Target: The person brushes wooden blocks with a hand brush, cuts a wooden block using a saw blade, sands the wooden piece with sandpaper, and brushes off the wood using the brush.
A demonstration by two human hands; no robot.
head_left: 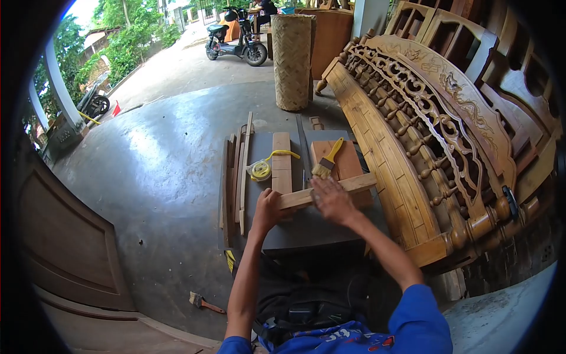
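My left hand [268, 207] is closed around the near left end of a wooden strip [361, 182], which lies slanted across the low grey worktable [295, 236]. Against the middle of that strip rests my right hand [331, 202], fingers stretched out over the wood. Just beyond it, a paintbrush [334, 150] with a yellow handle lies on a reddish-brown wooden block [349, 165]. A tape measure [259, 171] sits beside a flat board [281, 144], its yellow blade curving over the board. A long dark metal strip [302, 141] lies between board and block.
Several thin wooden strips [237, 177] line the table's left edge. Carved wooden bed panels [407, 130] lean close on the right. A rolled woven mat [293, 65] stands beyond the table. Another brush [206, 304] lies on the floor; wooden panels [71, 236] are at left.
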